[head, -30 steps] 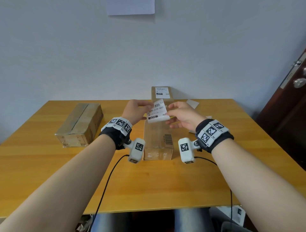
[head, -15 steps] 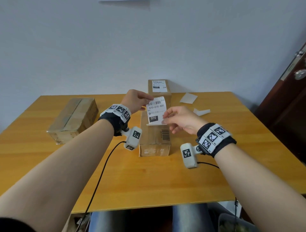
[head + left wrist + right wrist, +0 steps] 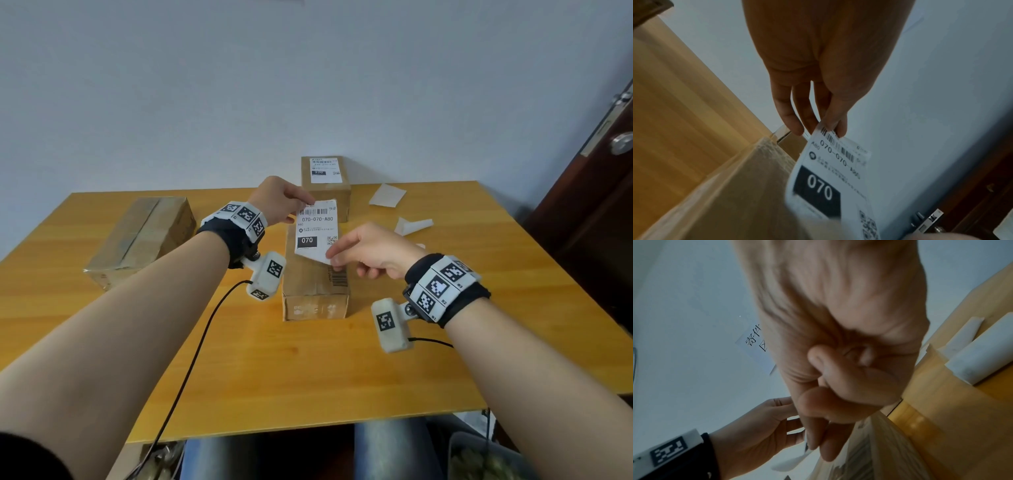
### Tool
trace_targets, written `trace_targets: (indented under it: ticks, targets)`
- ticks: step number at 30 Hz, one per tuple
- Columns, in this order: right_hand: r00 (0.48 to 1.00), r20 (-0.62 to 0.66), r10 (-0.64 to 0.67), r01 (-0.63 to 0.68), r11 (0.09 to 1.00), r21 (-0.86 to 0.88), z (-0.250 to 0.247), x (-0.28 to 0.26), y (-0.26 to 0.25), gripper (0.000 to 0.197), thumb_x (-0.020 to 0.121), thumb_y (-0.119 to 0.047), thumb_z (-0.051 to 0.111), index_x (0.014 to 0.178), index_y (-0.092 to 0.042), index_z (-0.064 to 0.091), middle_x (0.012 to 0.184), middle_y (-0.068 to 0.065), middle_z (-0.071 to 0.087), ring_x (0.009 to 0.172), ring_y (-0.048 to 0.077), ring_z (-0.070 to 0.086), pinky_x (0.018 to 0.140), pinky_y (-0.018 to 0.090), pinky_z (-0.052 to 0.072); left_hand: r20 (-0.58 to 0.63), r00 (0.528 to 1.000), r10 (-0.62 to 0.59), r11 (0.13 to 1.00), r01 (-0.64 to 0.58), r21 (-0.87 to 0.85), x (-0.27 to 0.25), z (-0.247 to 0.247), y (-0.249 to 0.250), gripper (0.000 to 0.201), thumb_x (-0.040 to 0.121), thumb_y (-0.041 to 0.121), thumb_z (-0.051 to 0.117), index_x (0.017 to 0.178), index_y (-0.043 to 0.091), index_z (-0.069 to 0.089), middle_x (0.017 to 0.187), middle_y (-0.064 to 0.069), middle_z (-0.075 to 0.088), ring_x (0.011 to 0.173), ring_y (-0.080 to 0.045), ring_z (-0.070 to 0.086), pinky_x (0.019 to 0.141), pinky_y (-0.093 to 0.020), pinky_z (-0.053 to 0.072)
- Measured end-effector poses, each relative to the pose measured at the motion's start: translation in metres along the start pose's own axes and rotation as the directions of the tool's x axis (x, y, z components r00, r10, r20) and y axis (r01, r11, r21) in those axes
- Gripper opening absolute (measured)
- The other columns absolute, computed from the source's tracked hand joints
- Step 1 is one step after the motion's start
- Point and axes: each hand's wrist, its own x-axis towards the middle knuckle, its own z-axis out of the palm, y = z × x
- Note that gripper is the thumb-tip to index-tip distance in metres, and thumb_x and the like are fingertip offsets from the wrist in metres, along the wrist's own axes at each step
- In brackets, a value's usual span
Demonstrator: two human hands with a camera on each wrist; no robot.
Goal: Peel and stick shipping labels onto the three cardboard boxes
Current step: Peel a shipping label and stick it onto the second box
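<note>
Pale wall backs a yellow desk (image 3: 239, 359). Both hands pinch a white shipping label (image 3: 317, 229) printed "070" above the middle cardboard box (image 3: 315, 284): left hand (image 3: 279, 202) grasping its top edge, right hand (image 3: 371, 250) its lower corner. Bare desk lies nearer the person.

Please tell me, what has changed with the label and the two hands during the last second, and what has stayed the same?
The label turned from lying sideways to upright, print facing the person, above the middle box. The right hand shifted from the label's right edge to its lower right corner; the left hand still pinches the top left corner. Nothing was released. The three boxes and the backing scraps stayed where they were.
</note>
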Motion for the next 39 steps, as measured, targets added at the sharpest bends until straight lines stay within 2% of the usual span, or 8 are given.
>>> trace_targets:
  ticks: [4,9,13,18,19,20,22,39]
  targets:
    - [1.000,0.020,0.008,-0.008,0.999,-0.034,0.001,-0.001,0.001,0.016,0.092,-0.008,0.077,0.104,-0.018,0.081,0.085,0.003,0.079,0.047,0.009,0.049,0.036,0.019,0.031,0.038,0.999,0.001,0.986,-0.007,0.164,0.001,-0.001,-0.003,0.028,0.097,0.011,0.061,0.092,0.031,0.079,0.105,0.006,0.075,0.095,-0.022,0.069,0.081,-0.038,0.062]
    - [0.998,0.058,0.033,-0.028,0.996,-0.089,0.004,0.000,-0.002,0.018,0.093,-0.007,0.075,0.105,-0.018,0.081,0.088,0.003,0.080,0.044,0.009,0.047,0.037,0.019,0.029,0.070,0.997,0.010,0.959,-0.030,0.281,-0.003,0.002,-0.004,0.025,0.098,0.013,0.063,0.103,0.031,0.080,0.116,0.004,0.072,0.096,-0.013,0.062,0.079,-0.026,0.046]
    - [0.996,0.076,0.050,-0.041,0.993,-0.112,0.005,0.001,-0.003,0.018,0.092,-0.008,0.076,0.107,-0.017,0.080,0.088,0.003,0.080,0.043,0.009,0.046,0.038,0.019,0.030,0.094,0.995,-0.018,0.956,-0.011,0.292,-0.010,0.006,-0.003,0.027,0.099,0.010,0.059,0.109,0.024,0.079,0.120,-0.004,0.074,0.109,-0.026,0.060,0.096,-0.048,0.052]
    - [0.996,0.069,0.052,-0.044,0.991,-0.124,0.007,0.003,-0.001,0.018,0.093,-0.007,0.075,0.107,-0.017,0.080,0.087,0.002,0.080,0.044,0.009,0.047,0.038,0.019,0.029,0.095,0.995,-0.019,0.956,-0.010,0.294,-0.009,0.009,-0.008,0.024,0.100,0.013,0.061,0.112,0.023,0.079,0.121,-0.006,0.073,0.112,-0.025,0.058,0.096,-0.045,0.052]
    - [0.996,0.067,0.053,-0.044,0.991,-0.127,0.007,0.003,-0.001,0.018,0.093,-0.007,0.075,0.106,-0.017,0.080,0.087,0.002,0.080,0.044,0.009,0.046,0.038,0.019,0.029,0.092,0.996,-0.021,0.954,-0.008,0.299,-0.008,0.010,-0.011,0.023,0.099,0.015,0.062,0.112,0.024,0.079,0.122,-0.005,0.073,0.119,-0.017,0.044,0.090,-0.041,0.054]
    - [0.997,0.065,0.052,-0.043,0.990,-0.131,0.007,0.004,-0.001,0.018,0.092,-0.007,0.075,0.106,-0.018,0.081,0.087,0.002,0.080,0.044,0.009,0.046,0.038,0.019,0.029,0.091,0.996,-0.023,0.952,-0.006,0.305,-0.006,0.011,-0.014,0.021,0.099,0.017,0.064,0.111,0.026,0.078,0.122,-0.005,0.073,0.101,-0.025,0.067,0.081,-0.034,0.052]
    - [0.997,0.062,0.053,-0.044,0.989,-0.141,0.006,0.004,-0.001,0.018,0.092,-0.008,0.075,0.106,-0.018,0.081,0.087,0.001,0.081,0.044,0.009,0.046,0.038,0.019,0.029,0.097,0.995,-0.022,0.951,-0.009,0.310,-0.004,0.012,-0.020,0.020,0.098,0.019,0.066,0.110,0.028,0.078,0.125,-0.002,0.071,0.091,-0.012,0.058,0.077,-0.025,0.045]
    - [0.996,0.056,0.064,-0.054,0.984,-0.168,0.005,0.007,-0.001,0.020,0.093,-0.009,0.074,0.109,-0.018,0.081,0.093,0.003,0.079,0.043,0.009,0.044,0.037,0.018,0.029,0.101,0.995,-0.027,0.958,-0.003,0.287,0.006,0.020,-0.032,0.020,0.094,0.028,0.072,0.113,0.031,0.078,0.123,0.002,0.071,0.108,-0.015,0.064,0.091,-0.033,0.053]
